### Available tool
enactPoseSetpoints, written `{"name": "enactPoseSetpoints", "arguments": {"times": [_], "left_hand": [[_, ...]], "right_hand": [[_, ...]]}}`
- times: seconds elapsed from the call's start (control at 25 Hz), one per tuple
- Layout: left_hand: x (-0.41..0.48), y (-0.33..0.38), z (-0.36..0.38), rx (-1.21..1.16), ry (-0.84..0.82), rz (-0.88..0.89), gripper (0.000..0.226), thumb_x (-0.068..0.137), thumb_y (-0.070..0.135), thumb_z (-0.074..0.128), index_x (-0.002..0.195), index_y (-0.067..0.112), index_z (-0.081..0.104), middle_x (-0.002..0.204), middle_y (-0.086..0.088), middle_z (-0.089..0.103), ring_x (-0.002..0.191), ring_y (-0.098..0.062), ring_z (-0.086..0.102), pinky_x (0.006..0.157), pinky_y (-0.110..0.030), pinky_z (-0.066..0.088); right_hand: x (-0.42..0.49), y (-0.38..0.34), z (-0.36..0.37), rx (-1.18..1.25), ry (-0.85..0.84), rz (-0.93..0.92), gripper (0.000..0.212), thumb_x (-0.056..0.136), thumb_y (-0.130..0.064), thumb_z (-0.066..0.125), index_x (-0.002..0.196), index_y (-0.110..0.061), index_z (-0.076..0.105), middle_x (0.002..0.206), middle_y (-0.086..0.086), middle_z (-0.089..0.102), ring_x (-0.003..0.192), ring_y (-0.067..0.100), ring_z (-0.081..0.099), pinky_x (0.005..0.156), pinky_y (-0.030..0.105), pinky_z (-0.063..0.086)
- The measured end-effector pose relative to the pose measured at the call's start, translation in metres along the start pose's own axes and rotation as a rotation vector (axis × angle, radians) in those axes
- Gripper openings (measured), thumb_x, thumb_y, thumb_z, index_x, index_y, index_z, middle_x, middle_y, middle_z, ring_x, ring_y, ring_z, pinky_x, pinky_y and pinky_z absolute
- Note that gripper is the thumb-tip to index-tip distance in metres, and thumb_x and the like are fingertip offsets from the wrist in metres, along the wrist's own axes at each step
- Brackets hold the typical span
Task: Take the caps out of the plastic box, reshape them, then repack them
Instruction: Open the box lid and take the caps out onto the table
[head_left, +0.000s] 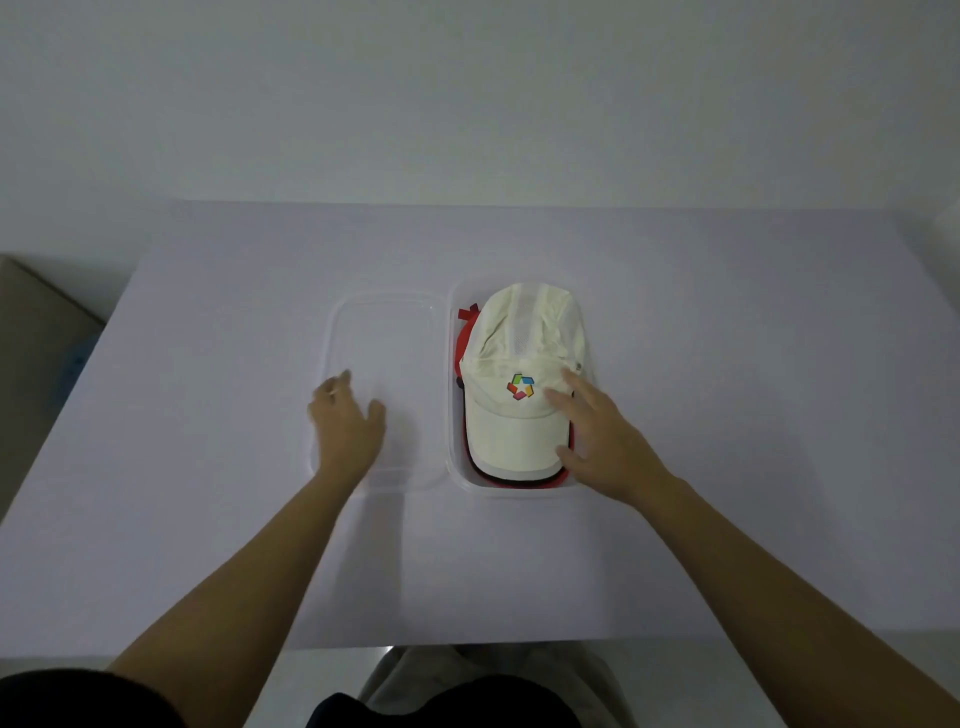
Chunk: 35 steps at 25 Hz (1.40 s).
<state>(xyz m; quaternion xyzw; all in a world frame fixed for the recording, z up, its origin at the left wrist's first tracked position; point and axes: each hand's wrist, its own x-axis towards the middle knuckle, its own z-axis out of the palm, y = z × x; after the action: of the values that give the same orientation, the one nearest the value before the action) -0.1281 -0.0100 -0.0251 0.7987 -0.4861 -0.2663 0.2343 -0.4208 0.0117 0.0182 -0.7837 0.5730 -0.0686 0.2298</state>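
On the surface (727, 364), the plastic box (511, 491) stands unlidded, right hand (602, 441) spread ungripping on the white cap (519, 332) topmost inside, left hand (345, 421) flat on the lid (395, 332); unpacking, I judge, barely begun.

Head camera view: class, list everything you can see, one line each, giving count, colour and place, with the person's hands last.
table: one, pale lilac, fills mid view
plastic box: one, clear, on the table right of centre
lid: one, clear, flat on the table beside the box's left
cream cap: one, multicoloured logo, on top in the box
red cap: one, under the cream cap, edges showing
left hand: rests on the lid
right hand: fingers spread, touching the cream cap
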Motion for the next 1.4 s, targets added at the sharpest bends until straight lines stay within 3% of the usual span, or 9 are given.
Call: {"name": "enactPoseSetpoints", "arguments": {"times": [0.12, 0.32, 0.48, 0.72, 0.92, 1.04, 1.16, 1.28, 1.4], "left_hand": [[-0.007, 0.052, 0.029, -0.145, -0.147, 0.131, 0.059, 0.098, 0.028, 0.042, 0.147, 0.005, 0.019, 0.153, -0.016, 0.026, 0.139, -0.031, 0.03, 0.115, -0.044, 0.026], [-0.031, 0.063, 0.065, -0.256, -0.311, -0.017, 0.055, 0.101, 0.034, 0.024, 0.149, 0.011, 0.009, 0.151, -0.014, 0.032, 0.137, -0.033, 0.035, 0.111, -0.043, 0.03], [-0.032, 0.063, 0.07, -0.238, -0.29, -0.09, 0.052, 0.101, 0.033, 0.021, 0.149, 0.013, 0.013, 0.14, -0.017, 0.047, 0.126, -0.035, 0.047, 0.106, -0.044, 0.037], [-0.035, 0.063, 0.071, -0.209, -0.226, -0.068, 0.049, 0.102, 0.028, 0.021, 0.148, 0.011, 0.019, 0.131, -0.021, 0.053, 0.117, -0.037, 0.053, 0.099, -0.042, 0.042], [-0.034, 0.058, 0.07, -0.212, -0.218, -0.044, 0.048, 0.102, 0.028, 0.023, 0.146, 0.01, 0.022, 0.131, -0.027, 0.052, 0.118, -0.043, 0.05, 0.098, -0.044, 0.039], [-0.034, 0.06, 0.072, -0.209, -0.207, -0.051, 0.049, 0.102, 0.03, 0.023, 0.146, 0.01, 0.023, 0.133, -0.027, 0.05, 0.12, -0.043, 0.05, 0.099, -0.045, 0.04], [-0.035, 0.063, 0.075, -0.191, -0.175, -0.055, 0.05, 0.102, 0.031, 0.024, 0.146, 0.009, 0.024, 0.133, -0.027, 0.051, 0.12, -0.043, 0.051, 0.1, -0.045, 0.04], [-0.032, 0.059, 0.078, -0.182, -0.161, -0.072, 0.05, 0.101, 0.034, 0.024, 0.145, 0.011, 0.026, 0.133, -0.024, 0.053, 0.12, -0.041, 0.052, 0.101, -0.046, 0.04], [-0.03, 0.06, 0.081, -0.178, -0.141, -0.076, 0.049, 0.101, 0.034, 0.025, 0.144, 0.01, 0.028, 0.131, -0.02, 0.057, 0.119, -0.036, 0.055, 0.101, -0.043, 0.041]], "right_hand": [[0.028, -0.009, 0.005, -0.237, -0.238, -0.042, 0.096, 0.076, -0.031, 0.072, 0.148, -0.027, 0.009, 0.158, 0.001, -0.012, 0.146, 0.024, -0.005, 0.114, 0.045, 0.025], [0.052, -0.013, 0.011, -0.471, -0.377, 0.005, 0.129, 0.059, -0.048, 0.082, 0.148, -0.024, -0.009, 0.156, 0.01, -0.02, 0.144, 0.034, -0.01, 0.113, 0.052, 0.02], [0.059, -0.017, 0.01, -0.561, -0.386, -0.022, 0.131, 0.058, -0.044, 0.084, 0.148, -0.019, -0.009, 0.155, 0.019, -0.015, 0.143, 0.041, 0.0, 0.114, 0.047, 0.022], [0.053, -0.025, -0.007, -0.321, -0.489, 0.06, 0.115, 0.071, -0.023, 0.069, 0.147, -0.018, -0.017, 0.157, 0.01, -0.016, 0.144, 0.038, -0.01, 0.114, 0.047, 0.021], [0.045, -0.03, -0.057, -0.058, -0.074, -0.015, 0.069, 0.09, -0.002, 0.039, 0.15, -0.018, 0.01, 0.159, 0.003, 0.011, 0.141, 0.029, 0.023, 0.111, 0.036, 0.022], [0.036, -0.012, -0.088, 0.152, 0.327, -0.153, 0.064, 0.084, 0.003, 0.035, 0.146, -0.012, 0.025, 0.156, 0.004, 0.02, 0.141, 0.02, 0.024, 0.115, 0.027, 0.021], [0.034, 0.031, -0.099, 0.091, 0.617, -0.258, 0.067, 0.076, 0.005, 0.03, 0.142, -0.003, 0.031, 0.151, 0.008, 0.022, 0.141, 0.025, 0.022, 0.115, 0.016, 0.015], [0.038, 0.085, -0.09, 0.017, 0.673, -0.154, 0.068, 0.076, 0.008, 0.031, 0.142, -0.008, 0.027, 0.152, 0.014, 0.022, 0.142, 0.031, 0.015, 0.115, 0.031, 0.02], [0.043, 0.144, -0.069, -0.065, 0.571, -0.032, 0.075, 0.07, 0.015, 0.032, 0.141, -0.008, 0.032, 0.151, 0.019, 0.027, 0.14, 0.035, 0.019, 0.106, 0.045, 0.029]]}}
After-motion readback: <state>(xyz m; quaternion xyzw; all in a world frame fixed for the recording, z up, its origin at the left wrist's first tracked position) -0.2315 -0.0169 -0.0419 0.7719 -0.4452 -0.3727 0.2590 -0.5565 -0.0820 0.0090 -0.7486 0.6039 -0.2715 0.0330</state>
